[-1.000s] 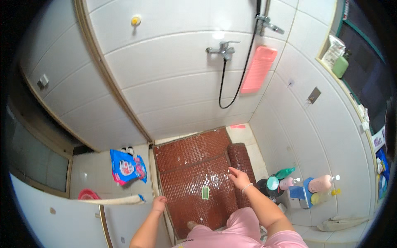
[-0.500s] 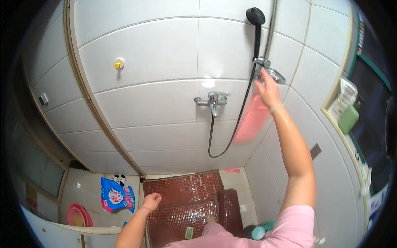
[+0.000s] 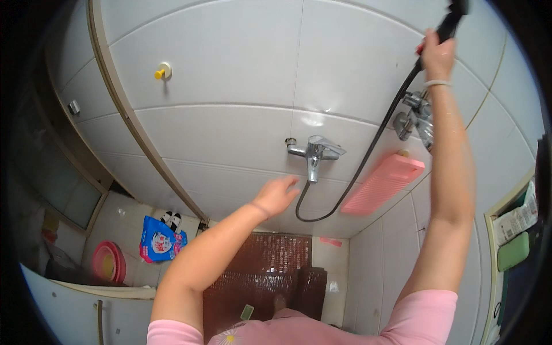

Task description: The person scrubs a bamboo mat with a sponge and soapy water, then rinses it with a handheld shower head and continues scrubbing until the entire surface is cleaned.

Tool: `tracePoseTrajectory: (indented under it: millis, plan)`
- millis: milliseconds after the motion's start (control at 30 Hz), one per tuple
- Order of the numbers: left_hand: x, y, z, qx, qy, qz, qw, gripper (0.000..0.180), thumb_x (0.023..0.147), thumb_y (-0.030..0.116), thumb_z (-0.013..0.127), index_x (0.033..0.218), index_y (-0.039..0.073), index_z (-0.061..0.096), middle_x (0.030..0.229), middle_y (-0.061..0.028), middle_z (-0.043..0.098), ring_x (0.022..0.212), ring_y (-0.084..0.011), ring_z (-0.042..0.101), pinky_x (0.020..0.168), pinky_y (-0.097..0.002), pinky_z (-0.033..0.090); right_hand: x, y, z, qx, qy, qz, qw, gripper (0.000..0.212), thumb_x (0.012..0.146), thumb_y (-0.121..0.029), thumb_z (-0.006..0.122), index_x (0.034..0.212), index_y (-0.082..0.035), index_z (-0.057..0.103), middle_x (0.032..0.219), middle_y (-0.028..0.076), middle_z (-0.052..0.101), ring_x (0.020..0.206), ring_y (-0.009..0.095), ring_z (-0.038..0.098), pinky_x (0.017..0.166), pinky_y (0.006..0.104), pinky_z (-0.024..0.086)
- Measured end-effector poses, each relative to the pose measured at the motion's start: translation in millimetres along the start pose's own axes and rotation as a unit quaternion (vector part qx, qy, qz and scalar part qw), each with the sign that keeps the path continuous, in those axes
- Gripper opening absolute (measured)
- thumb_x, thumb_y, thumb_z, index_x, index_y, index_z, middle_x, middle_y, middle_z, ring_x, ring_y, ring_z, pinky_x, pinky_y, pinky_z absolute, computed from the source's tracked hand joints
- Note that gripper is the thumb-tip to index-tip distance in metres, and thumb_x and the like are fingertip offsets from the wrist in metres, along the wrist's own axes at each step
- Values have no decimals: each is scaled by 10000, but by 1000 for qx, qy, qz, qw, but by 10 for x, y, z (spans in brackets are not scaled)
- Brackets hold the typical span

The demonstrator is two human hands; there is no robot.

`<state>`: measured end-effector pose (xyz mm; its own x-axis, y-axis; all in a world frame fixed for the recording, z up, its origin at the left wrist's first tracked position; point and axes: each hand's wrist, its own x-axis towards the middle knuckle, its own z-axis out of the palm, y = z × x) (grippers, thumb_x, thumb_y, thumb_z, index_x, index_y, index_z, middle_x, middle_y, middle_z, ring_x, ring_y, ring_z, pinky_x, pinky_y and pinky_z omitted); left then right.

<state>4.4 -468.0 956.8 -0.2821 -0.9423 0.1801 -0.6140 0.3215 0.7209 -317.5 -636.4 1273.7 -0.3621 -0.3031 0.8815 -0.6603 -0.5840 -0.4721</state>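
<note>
Partly cropped — black showerhead (image 3: 450,24), top blurred

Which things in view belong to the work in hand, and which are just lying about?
Likely in use: black shower handset, held by the right hand; black hose; metal tap, near the left hand.

Lying about: blue packet; pink basin; slippers; small green object.

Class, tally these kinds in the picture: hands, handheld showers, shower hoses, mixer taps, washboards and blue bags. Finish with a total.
Hands: 2 (left hand, right hand)
Handheld shower: 1
Shower hose: 1
Mixer tap: 1
Pink washboard: 1
Blue bag: 1
Total: 7
</note>
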Motion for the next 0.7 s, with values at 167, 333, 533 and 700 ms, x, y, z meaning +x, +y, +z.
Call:
tracePoseTrajectory:
  millis: [167, 333, 533, 700]
  plan:
    - [619, -308, -10, 52, 130, 82, 987, 485, 826, 198, 690, 1261, 41, 544, 1197, -172, 591, 1137, -350, 536, 987, -415, 431, -1500, -641, -811, 222, -233, 151, 935, 208, 926, -232, 589, 940, -30, 539, 658, 4, 497, 561, 98, 485, 540, 238, 392]
    - [1235, 40, 110, 156, 224, 264, 925, 534, 769, 254, 720, 1242, 61, 564, 1158, -144, 610, 1114, -347, 538, 981, -421, 427, -4191, 642, -1790, 34, -365, 389, 845, 231, 784, -2, 599, 1004, -56, 555, 809, -2, 534, 655, 104, 508, 610, 251, 442]
    - [1735, 137, 378, 185, -40, 113, 975, 276, 824, 255, 621, 1052, 110, 678, 1100, -88, 657, 1004, -303, 629, 886, -443, 470, -6743, 922, -1897, -131, -728, 246, 627, 409, 826, -245, 693, 1185, -129, 538, 907, 208, 665, 865, 391, 651, 735, 468, 505]
    - [1975, 354, 403, 296, 67, 12, 953, 369, 817, 293, 673, 1129, 96, 668, 1102, -190, 668, 1075, -323, 630, 914, -431, 491, -7467, 621, -1502, -164, -760, 285, 560, 412, 830, -215, 673, 1202, -126, 520, 917, 195, 678, 870, 390, 657, 757, 478, 517]
